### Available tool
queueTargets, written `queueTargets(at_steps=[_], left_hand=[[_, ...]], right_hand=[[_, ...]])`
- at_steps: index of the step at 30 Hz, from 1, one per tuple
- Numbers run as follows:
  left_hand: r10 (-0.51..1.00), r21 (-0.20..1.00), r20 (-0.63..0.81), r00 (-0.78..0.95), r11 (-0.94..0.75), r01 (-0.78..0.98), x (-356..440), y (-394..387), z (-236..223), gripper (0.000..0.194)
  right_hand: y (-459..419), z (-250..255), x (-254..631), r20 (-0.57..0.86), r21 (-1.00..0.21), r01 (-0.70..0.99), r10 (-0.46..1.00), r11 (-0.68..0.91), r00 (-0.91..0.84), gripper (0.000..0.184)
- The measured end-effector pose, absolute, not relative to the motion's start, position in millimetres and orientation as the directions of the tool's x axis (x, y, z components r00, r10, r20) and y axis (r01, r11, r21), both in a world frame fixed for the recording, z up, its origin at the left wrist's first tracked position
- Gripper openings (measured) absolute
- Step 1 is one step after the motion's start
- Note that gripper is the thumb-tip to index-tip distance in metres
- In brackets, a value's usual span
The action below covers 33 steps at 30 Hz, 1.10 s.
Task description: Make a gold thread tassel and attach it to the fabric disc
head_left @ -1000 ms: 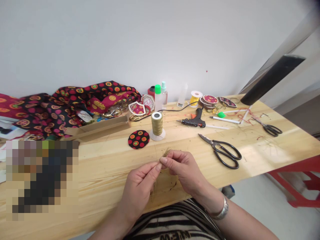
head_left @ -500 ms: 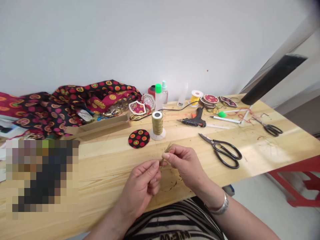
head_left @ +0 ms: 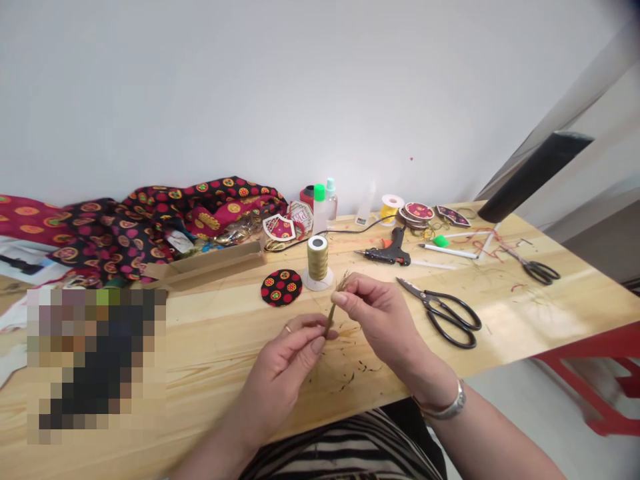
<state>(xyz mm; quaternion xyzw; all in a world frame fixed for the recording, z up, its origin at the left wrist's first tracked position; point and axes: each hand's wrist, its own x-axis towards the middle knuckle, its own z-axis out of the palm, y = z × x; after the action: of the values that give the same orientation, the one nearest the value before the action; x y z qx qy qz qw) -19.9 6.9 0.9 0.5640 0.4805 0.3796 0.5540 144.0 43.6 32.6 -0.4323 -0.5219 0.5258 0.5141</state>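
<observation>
A small bundle of gold thread [head_left: 334, 308] is stretched between both hands above the wooden table [head_left: 210, 333]. My right hand [head_left: 380, 313] pinches its upper, frayed end. My left hand [head_left: 290, 363] pinches the lower end between thumb and fingers. Just behind the hands stands a spool of gold thread [head_left: 317, 260], with a round patterned fabric disc [head_left: 281, 287] beside it to the left.
Large black scissors [head_left: 443, 312] lie right of my right hand. A black glue gun [head_left: 387, 251], bottles [head_left: 320, 200], yellow spool [head_left: 390, 203], small scissors [head_left: 535, 268] and patterned cloth [head_left: 150, 220] crowd the back. A cardboard box [head_left: 210, 261] sits left. Thread scraps litter the table.
My right hand has lifted and pulled away from the left, drawing the thread bundle out into a taut slanted strand. The view has tilted slightly.
</observation>
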Motion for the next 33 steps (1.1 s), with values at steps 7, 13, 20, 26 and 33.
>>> queueTargets(at_steps=[7,13,20,26,33], left_hand=[[0.974,0.841,0.225,0.014,-0.201,0.503,-40,23,31,0.019],[0.977,0.925,0.214,0.012,-0.207,0.318,-31,30,64,0.026],[0.986,0.973,0.085,0.141,-0.112,0.201,-24,38,71,0.023],[0.987,0.967,0.074,0.144,-0.106,0.231,-27,40,70,0.022],[0.991,0.986,0.043,0.123,-0.062,0.153,-27,42,69,0.014]], right_hand=[[53,58,149,0.231,-0.97,0.046,0.966,0.238,-0.116,0.025],[59,69,144,0.369,-0.915,0.1,0.909,0.392,-0.194,0.022],[61,77,137,0.403,-0.893,0.106,0.882,0.438,-0.244,0.018],[64,76,136,0.405,-0.897,0.07,0.876,0.436,-0.263,0.019],[64,78,132,0.385,-0.912,0.03,0.882,0.408,-0.273,0.019]])
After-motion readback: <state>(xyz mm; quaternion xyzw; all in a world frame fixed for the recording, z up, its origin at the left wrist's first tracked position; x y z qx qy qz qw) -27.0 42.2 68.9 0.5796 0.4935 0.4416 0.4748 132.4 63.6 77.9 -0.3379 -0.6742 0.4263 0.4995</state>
